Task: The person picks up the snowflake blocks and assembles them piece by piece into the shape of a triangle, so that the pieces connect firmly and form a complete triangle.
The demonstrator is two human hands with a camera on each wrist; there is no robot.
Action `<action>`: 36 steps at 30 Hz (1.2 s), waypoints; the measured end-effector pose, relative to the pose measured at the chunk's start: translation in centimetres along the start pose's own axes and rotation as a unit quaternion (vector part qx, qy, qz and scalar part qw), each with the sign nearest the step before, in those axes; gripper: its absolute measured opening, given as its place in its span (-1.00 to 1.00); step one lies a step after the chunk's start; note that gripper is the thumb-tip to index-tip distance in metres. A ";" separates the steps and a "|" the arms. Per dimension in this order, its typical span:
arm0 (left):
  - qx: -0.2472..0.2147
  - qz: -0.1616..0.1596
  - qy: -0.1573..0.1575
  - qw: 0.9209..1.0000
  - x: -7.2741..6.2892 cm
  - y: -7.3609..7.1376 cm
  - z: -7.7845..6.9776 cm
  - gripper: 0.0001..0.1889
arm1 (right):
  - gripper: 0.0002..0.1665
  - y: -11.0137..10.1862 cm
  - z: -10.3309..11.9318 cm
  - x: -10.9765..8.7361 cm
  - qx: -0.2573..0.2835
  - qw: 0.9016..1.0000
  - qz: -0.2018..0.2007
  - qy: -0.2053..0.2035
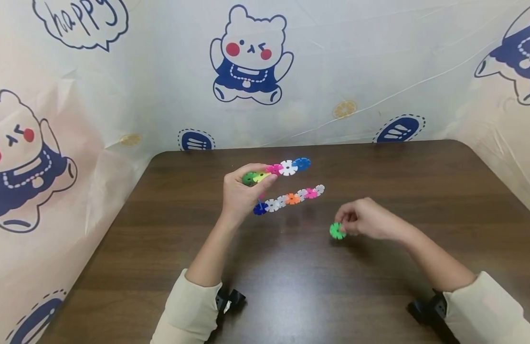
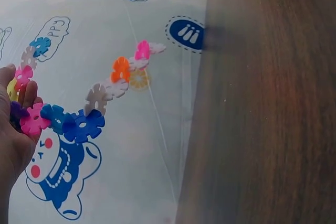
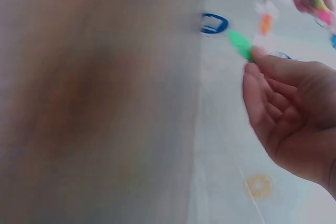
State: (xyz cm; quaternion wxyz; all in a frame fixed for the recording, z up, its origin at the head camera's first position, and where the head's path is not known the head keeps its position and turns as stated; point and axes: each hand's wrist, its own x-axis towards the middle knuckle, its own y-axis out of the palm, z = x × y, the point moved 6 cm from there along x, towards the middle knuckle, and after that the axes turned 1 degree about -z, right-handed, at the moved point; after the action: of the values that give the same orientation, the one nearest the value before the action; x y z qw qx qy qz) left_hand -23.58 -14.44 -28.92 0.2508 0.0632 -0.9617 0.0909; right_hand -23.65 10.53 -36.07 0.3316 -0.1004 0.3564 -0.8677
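Note:
My left hand [image 1: 241,193] grips a chain of linked plastic snowflake discs [image 1: 288,167], held up over the far part of the table. One stretch, with green, yellow, pink, white and blue discs, passes between thumb and fingers and points right. The other stretch [image 1: 292,198], with dark blue, white, orange and pink discs, hangs lower and ends in a whitish disc. Between thumb and forefinger my right hand [image 1: 368,220] pinches a single green snowflake disc [image 1: 336,231], to the right of the chain and apart from it. In the right wrist view that disc [image 3: 240,44] shows edge-on.
Both hands work above a dark brown wooden table [image 1: 291,296]. Behind and around it hangs a pale sheet [image 1: 333,57] printed with cartoon bears. Black wrist-camera mounts [image 1: 231,301] sit at both cream sleeves [image 1: 189,306].

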 end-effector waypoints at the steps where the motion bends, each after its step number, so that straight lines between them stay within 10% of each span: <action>1: 0.000 0.001 0.000 1.000 0.0 0.0 0.0 -0.76 | -0.93 -0.7 0.2 0.1 0.022 1.000 -0.022 0.005; 14: 0.006 0.021 0.022 1.000 -0.4 0.8 0.0 -0.77 | -0.73 -5.7 3.9 1.1 0.257 0.935 -0.242 -0.010; 26: 0.004 0.036 0.049 0.998 -0.5 1.3 -0.3 -0.80 | -0.88 -5.6 4.7 1.7 0.411 0.876 -0.252 -0.027; 36: 0.006 0.040 0.070 0.997 -0.6 1.5 -0.3 -0.79 | -0.94 -5.0 4.6 2.2 0.438 0.869 -0.231 -0.007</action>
State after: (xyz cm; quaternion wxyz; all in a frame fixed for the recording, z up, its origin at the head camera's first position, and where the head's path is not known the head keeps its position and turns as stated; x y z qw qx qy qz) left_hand -23.12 -12.87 -29.14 0.3130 0.0200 -0.9431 0.1106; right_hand -25.92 9.24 -29.48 0.1340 -0.0300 -0.0956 -0.9859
